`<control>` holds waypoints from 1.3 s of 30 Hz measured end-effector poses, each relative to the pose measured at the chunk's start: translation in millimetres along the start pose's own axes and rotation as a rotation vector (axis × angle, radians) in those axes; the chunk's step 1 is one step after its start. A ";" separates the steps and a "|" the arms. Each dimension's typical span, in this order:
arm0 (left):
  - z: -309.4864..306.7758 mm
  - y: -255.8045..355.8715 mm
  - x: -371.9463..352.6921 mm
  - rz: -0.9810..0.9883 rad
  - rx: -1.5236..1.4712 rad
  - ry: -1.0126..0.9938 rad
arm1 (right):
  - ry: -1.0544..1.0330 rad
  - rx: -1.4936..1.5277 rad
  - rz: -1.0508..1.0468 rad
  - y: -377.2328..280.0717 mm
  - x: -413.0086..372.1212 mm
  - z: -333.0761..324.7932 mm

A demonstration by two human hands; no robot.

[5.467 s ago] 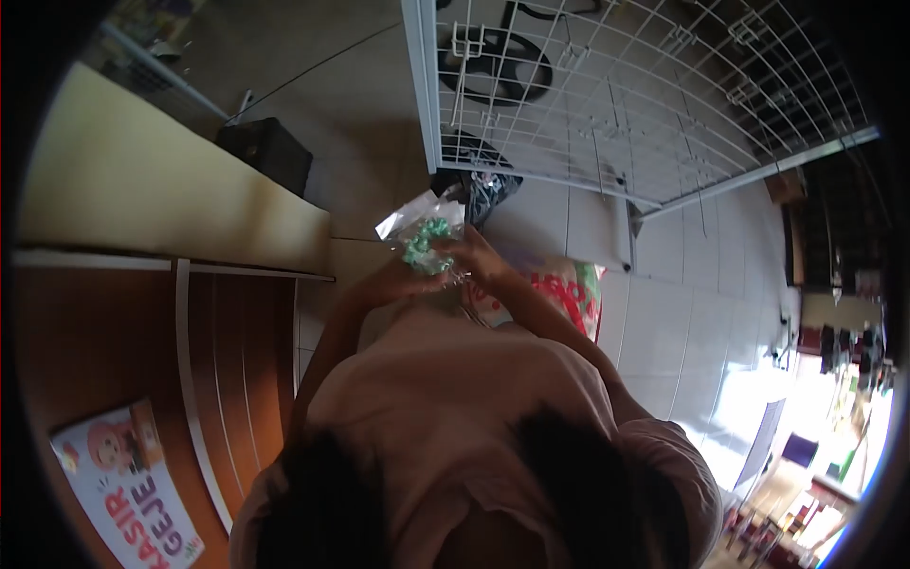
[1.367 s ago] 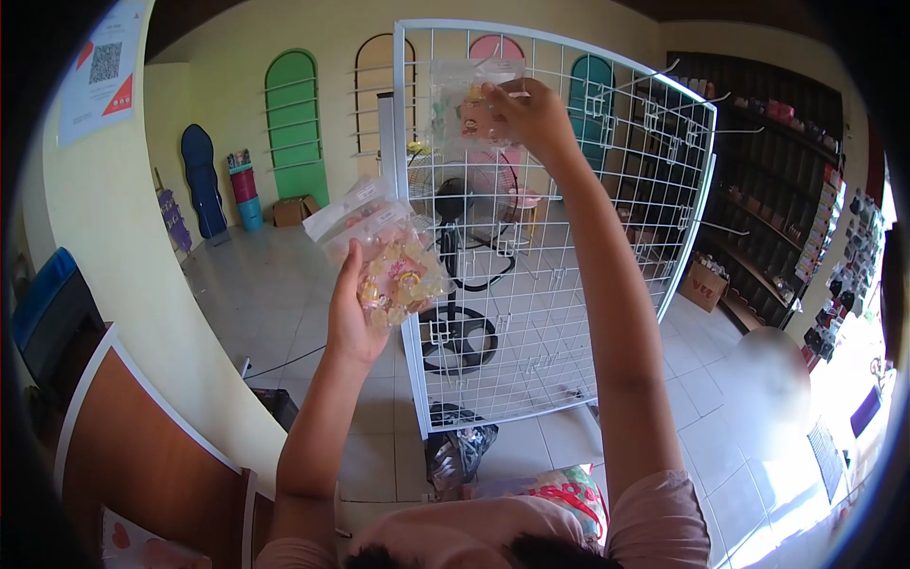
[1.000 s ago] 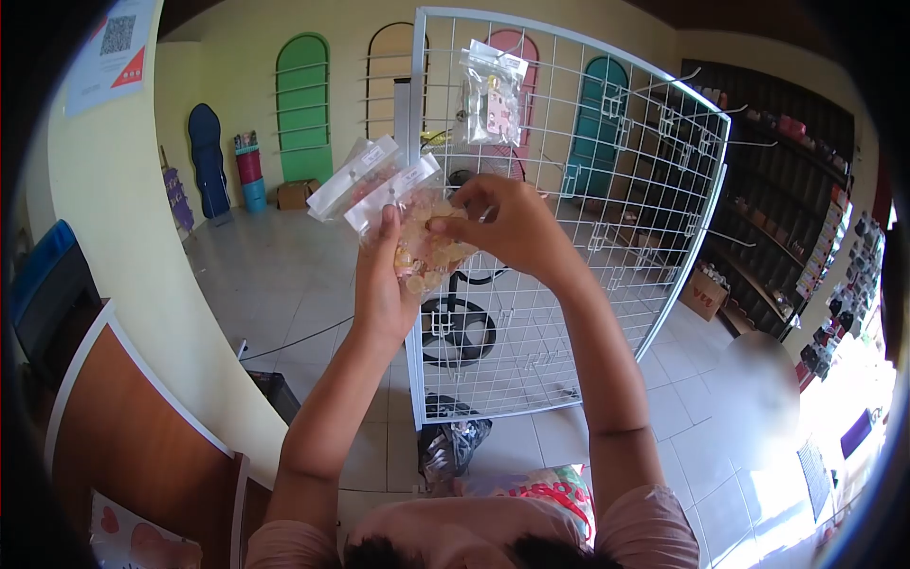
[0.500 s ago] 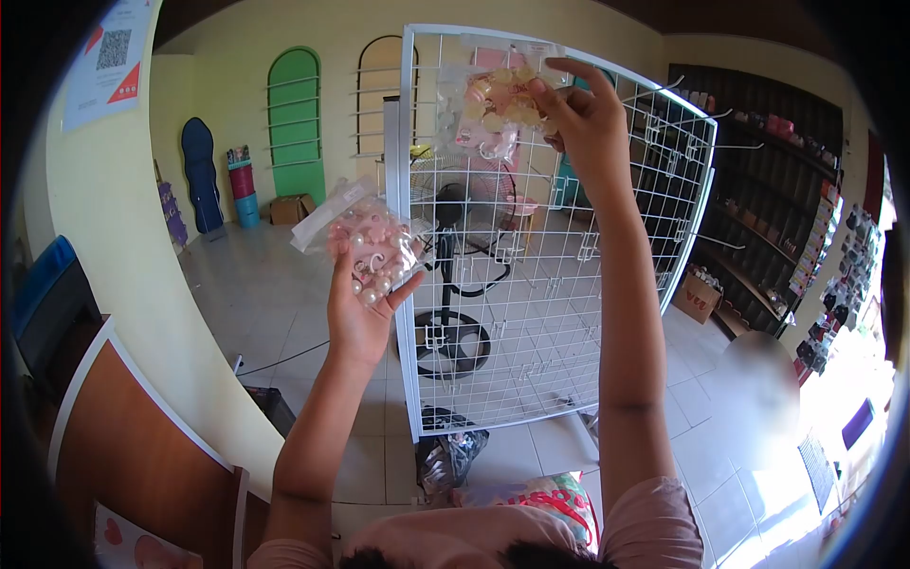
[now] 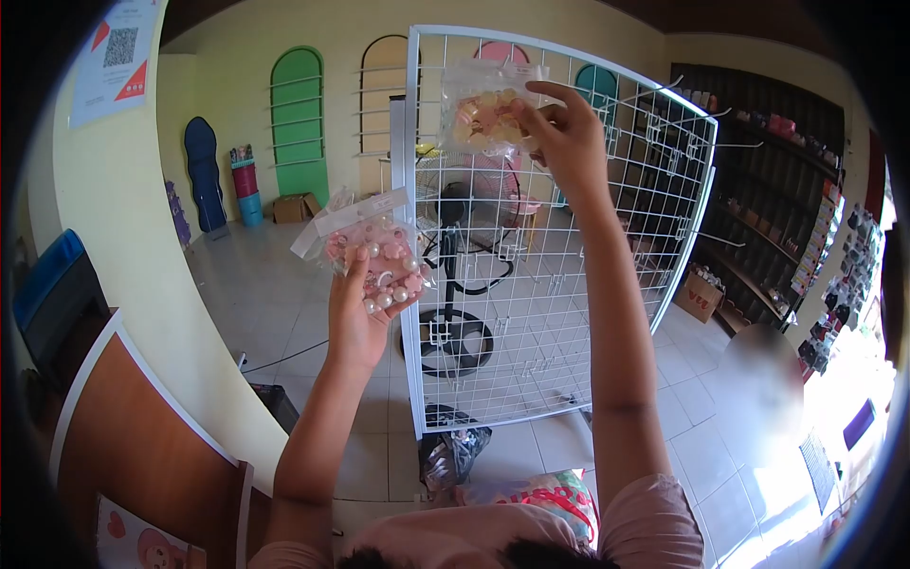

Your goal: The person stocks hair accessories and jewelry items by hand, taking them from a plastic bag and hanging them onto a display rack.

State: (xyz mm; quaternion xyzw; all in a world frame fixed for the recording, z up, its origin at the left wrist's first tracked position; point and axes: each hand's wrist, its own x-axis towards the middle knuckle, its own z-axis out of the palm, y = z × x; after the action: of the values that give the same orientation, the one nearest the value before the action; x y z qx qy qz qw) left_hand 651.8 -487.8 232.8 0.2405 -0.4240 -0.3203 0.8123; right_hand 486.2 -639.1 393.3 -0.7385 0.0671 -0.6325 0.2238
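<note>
My left hand (image 5: 355,308) holds up a clear packet of pink and pearl hair clips (image 5: 377,258) at chest height, left of a white wire grid rack (image 5: 607,237). My right hand (image 5: 567,140) is raised high and grips a clear packet of yellow and pink clips (image 5: 485,112) against the top of the rack. Whether that packet hangs on a hook cannot be told. Several empty hooks stick out of the grid further right.
A black standing fan (image 5: 457,284) is behind the grid. A dark plastic bag (image 5: 453,450) and a printed bag (image 5: 550,493) lie on the tiled floor at the rack's foot. A curved wooden counter (image 5: 123,427) is at left, dark shelves of goods (image 5: 787,190) at right.
My right hand took a yellow-clip packet from the left hand's bundle and lifted it to the rack's top. In the last half second it dropped slightly; the left hand stayed about level.
</note>
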 end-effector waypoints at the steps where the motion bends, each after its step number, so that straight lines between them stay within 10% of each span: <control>1: 0.4 -0.6 -0.2 0.004 0.007 -0.005 | -0.003 -0.011 0.015 7.9 0.7 4.6; 7: 25.6 8.0 11.8 0.089 -0.009 0.005 | 0.302 -0.486 -0.482 38.1 -13.3 11.3; 15: 61.7 19.9 24.7 0.165 0.021 -0.041 | -0.315 -0.086 0.056 -14.8 -70.0 26.4; 25: 46.8 20.3 24.1 0.174 -0.059 0.032 | 0.148 0.152 -0.017 -12.7 -17.4 -7.7; 39: 36.0 19.4 24.9 0.160 0.039 0.048 | 0.172 0.048 0.060 5.8 -10.6 -11.3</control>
State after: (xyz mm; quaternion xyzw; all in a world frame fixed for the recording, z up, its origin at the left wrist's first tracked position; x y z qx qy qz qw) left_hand 638.4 -497.0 277.8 0.2293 -0.4285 -0.2403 0.8403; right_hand 474.3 -643.0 382.4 -0.6737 0.0932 -0.6879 0.2536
